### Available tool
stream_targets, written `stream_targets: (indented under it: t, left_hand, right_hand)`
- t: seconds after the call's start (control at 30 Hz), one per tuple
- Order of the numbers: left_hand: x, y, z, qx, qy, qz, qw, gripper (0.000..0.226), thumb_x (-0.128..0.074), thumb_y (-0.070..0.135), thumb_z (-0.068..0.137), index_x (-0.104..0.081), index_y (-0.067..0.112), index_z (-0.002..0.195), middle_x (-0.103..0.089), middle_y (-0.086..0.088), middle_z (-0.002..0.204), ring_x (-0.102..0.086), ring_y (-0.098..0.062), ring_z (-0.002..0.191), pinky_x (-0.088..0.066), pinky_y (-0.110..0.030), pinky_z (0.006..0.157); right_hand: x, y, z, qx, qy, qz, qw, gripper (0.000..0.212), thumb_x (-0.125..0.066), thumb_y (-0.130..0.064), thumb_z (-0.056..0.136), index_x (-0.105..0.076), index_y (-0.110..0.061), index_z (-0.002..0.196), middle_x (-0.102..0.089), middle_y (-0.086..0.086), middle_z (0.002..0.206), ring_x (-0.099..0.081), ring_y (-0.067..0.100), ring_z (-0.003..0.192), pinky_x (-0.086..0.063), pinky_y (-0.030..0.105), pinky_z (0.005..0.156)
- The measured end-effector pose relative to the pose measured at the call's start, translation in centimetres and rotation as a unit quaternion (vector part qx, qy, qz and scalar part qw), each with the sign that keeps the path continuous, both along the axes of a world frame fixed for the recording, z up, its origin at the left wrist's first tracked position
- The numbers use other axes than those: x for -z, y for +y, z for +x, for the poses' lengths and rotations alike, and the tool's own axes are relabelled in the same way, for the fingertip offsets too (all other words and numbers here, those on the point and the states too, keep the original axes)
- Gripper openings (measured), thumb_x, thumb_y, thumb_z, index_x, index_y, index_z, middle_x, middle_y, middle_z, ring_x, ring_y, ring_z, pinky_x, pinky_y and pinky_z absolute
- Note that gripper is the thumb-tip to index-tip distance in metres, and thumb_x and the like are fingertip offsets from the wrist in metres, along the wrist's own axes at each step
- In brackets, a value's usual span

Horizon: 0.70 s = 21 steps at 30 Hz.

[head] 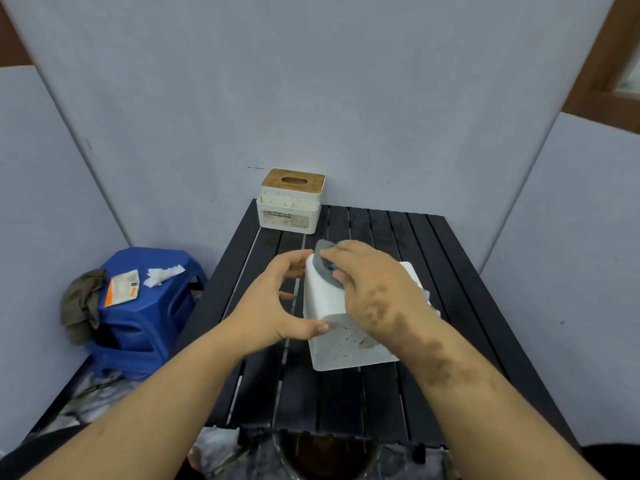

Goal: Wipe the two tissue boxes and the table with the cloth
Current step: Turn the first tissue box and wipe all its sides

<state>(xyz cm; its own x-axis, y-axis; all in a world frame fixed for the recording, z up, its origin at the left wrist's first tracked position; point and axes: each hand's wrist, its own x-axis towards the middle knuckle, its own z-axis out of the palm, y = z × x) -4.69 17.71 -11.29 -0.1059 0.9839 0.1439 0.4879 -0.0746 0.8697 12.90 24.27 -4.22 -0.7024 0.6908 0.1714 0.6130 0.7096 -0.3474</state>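
on the black slatted desk (pixel 381 393), the left hand (pixel 273 306) grips a white tissue box (pixel 322 299) lying tipped over, while the right hand (pixel 374 285) fingers press a grey cloth (pixel 323 268) on it; second tissue box (pixel 291 202) stands at the desk's far edge.

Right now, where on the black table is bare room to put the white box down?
Bare slats lie along the right side of the table, right of the far tissue box, and along the near edge. The middle is crowded: left hand steadies the white box, right hand presses the grey cloth.
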Motion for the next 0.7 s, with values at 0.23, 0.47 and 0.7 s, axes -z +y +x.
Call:
stream_targets:
  t: [0.23,0.47,0.7]
  left_hand:
    - [0.1,-0.1,0.5,-0.006,-0.001,-0.002,1.0,0.113,-0.089,0.05,0.049,-0.038,0.037,0.149,-0.05,0.027,0.143,-0.046,0.008,0.133,-0.046,-0.028,0.104]
    - [0.4,-0.3,0.7,-0.021,-0.022,0.015,0.999,0.104,-0.092,0.047,0.051,-0.045,0.037,0.143,-0.058,0.018,0.14,-0.053,-0.002,0.132,-0.05,-0.038,0.103]
    - [0.5,-0.5,1.1,-0.018,-0.018,0.022,0.999,0.109,-0.091,0.049,0.053,-0.039,0.037,0.148,-0.049,0.029,0.142,-0.046,0.009,0.132,-0.044,-0.033,0.107]
  right_hand:
    - [0.7,2.7,4.9,0.135,0.088,0.013,0.987,0.033,-0.053,-0.007,0.096,-0.065,-0.017,0.126,-0.065,0.0,0.125,-0.059,0.022,0.115,-0.041,0.026,0.102]
    - [-0.1,-0.6,-2.0,0.001,-0.013,0.012,1.0,0.042,-0.06,-0.009,0.092,-0.056,-0.016,0.133,-0.053,-0.002,0.133,-0.052,0.017,0.12,-0.038,0.026,0.101]
    - [0.9,3.5,5.1,0.133,0.118,0.005,0.984,0.033,-0.056,-0.008,0.096,-0.066,-0.018,0.125,-0.066,-0.004,0.125,-0.058,0.013,0.117,-0.034,0.013,0.098]
